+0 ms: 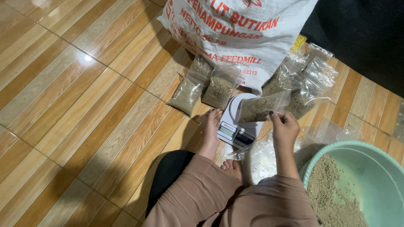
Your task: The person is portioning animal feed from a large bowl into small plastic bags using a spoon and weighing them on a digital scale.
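Wood-pattern floor [75,105], glossy brown and tan planks running diagonally, one lamp glare upper left. Whole left half was bare floor when I looked, so plenty of open room there.

Moving right: two filled clear bags of tan pellets [205,87] lay side by side on the floor, just beside the big white woven sack [235,33] that filled the top centre. Below them sat a small white kitchen scale [237,126], display facing the person.

Left hand [210,126] rested fingers down at the scale's left edge, touching it, loosely open, gripping nothing.

Right hand [284,126] pinched the lower corner of a clear pellet bag [263,107], which lay across the scale's platform, mouth pointing right.

Right of that, a heap of more filled bags [305,82] against the sack, crowded. Loose empty plastic bags [269,157] sat between the person's knee and a green basin [378,168] with pellets in it, cut off by the lower right edge.

Dark mat or wall at top right; couldn't tell which. Right side was tight, clearance only on the left.
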